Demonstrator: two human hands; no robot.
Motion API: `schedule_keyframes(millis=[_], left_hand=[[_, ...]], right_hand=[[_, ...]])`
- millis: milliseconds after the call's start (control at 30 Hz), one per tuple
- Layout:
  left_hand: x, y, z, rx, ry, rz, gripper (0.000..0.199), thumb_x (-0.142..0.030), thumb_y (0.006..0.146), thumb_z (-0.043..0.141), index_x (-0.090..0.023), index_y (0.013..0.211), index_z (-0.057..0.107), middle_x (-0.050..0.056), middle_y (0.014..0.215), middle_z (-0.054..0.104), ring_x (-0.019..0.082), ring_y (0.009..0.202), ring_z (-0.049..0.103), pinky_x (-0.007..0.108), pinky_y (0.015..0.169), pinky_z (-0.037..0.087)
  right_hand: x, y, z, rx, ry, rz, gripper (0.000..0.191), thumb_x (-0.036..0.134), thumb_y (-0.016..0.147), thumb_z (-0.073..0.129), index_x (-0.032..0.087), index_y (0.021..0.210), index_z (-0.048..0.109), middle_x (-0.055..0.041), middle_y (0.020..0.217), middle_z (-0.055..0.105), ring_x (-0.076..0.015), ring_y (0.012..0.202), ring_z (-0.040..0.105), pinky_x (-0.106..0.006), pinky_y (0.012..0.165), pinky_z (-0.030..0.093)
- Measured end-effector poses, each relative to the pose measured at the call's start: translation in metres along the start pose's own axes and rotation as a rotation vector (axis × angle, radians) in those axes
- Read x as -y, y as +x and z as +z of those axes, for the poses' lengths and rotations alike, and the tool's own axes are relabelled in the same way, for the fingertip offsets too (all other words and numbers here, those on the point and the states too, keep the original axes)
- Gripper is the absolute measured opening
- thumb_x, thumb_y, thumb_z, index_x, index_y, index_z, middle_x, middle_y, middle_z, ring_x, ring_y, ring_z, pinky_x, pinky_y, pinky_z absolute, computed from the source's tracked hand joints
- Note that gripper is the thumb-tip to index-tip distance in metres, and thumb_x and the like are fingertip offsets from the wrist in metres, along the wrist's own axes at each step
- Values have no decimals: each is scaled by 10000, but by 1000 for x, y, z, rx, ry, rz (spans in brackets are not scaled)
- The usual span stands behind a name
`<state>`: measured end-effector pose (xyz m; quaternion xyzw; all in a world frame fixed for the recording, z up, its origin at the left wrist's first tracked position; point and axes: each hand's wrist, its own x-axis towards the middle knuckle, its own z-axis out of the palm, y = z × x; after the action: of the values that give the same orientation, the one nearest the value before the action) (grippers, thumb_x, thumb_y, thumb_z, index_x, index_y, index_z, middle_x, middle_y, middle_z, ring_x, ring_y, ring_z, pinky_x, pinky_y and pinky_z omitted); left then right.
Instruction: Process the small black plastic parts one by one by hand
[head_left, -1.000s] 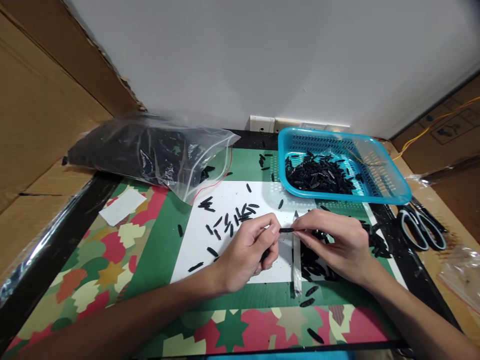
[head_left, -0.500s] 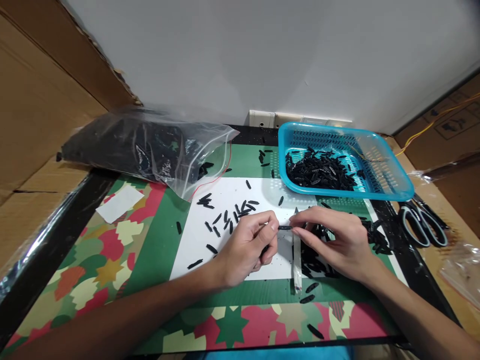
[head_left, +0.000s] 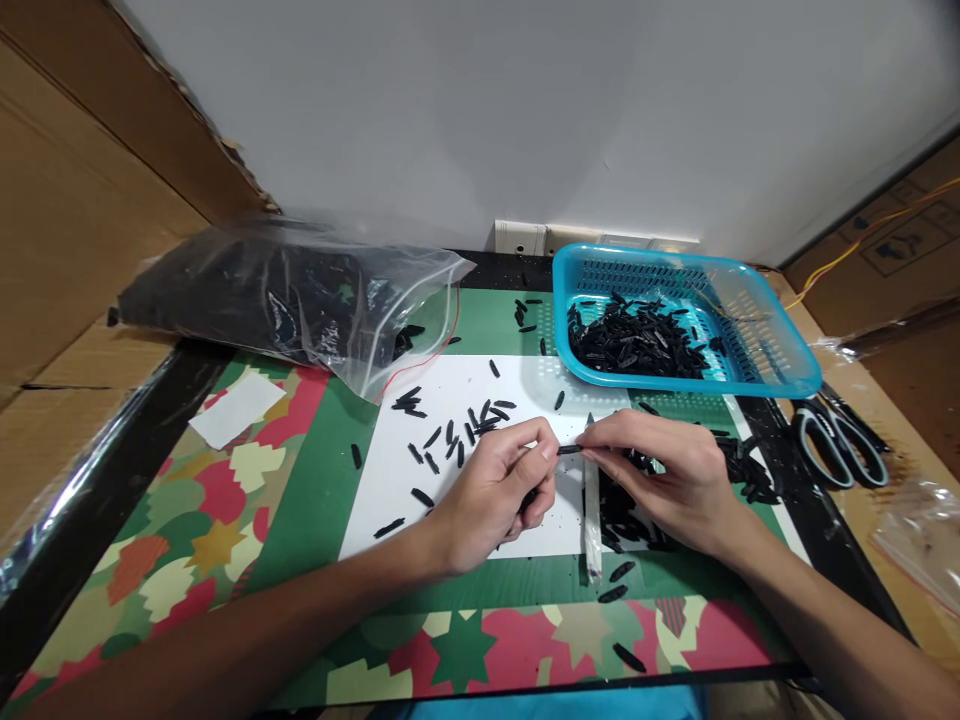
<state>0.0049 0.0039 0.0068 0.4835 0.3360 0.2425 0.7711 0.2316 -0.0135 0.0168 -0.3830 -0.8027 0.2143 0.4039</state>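
Between my two hands spans a small black oblong piece (head_left: 569, 450), lying roughly level above the white sheet (head_left: 457, 510). My left hand (head_left: 517, 480) is closed, its thumb and forefinger at the piece's left end; something dark shows among the curled fingers. My right hand (head_left: 660, 460) pinches the other end with thumb and fingertips. Similar black pieces (head_left: 450, 440) are scattered on the sheet to the left, and a thick pile of black pieces (head_left: 626, 520) lies partly hidden under my right hand. A narrow pale strip with a dark pointed tip (head_left: 592, 530) lies below my hands.
A blue plastic basket (head_left: 795, 370) at the back right holds many black pieces. Scissors (head_left: 840, 445) lie right of the sheet. A clear zip bag (head_left: 300, 300) full of black contents stands back left, near a small white paper (head_left: 237, 409). Sockets (head_left: 521, 238) line the wall.
My right fingertips have shifted slightly left and closer to my left hand along the black piece. The whole view has shifted slightly; other things stay in place.
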Motion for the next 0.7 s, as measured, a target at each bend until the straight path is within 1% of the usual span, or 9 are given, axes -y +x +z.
schedule_keyframes(millis=[133, 300, 400, 700], left_hand=[[0, 0, 0, 6, 16, -12, 412, -607, 1057, 550, -239, 897, 454, -91, 557, 489, 60, 443, 318, 129, 392, 272], [0, 0, 0, 2, 16, -30, 428, -600, 1067, 531, -226, 870, 469, -82, 560, 473, 57, 455, 300, 131, 398, 243], [0, -1, 0, -4, 11, -23, 423, -600, 1075, 512, -223, 885, 484, -73, 565, 483, 63, 465, 326, 132, 405, 255], [1, -1, 0, 1, -5, -15, 419, -604, 1075, 506, -222, 903, 490, -68, 568, 487, 69, 470, 338, 140, 411, 258]], right_hand=[[0, -1, -1, 17, 6, 41, 99, 108, 1025, 680, 186, 1042, 738, -52, 919, 804, -162, 791, 758, -253, 736, 569], [-1, 1, -1, 46, 29, 100, 106, 120, 1035, 669, 199, 1021, 739, -26, 903, 795, -144, 772, 731, -238, 718, 547], [-1, 1, -1, 43, 33, 132, 104, 145, 1043, 665, 204, 1012, 745, -27, 898, 800, -149, 767, 732, -243, 714, 555], [0, 1, 0, 7, 55, 125, 99, 150, 1035, 672, 209, 1031, 752, -31, 913, 805, -156, 781, 739, -258, 729, 578]])
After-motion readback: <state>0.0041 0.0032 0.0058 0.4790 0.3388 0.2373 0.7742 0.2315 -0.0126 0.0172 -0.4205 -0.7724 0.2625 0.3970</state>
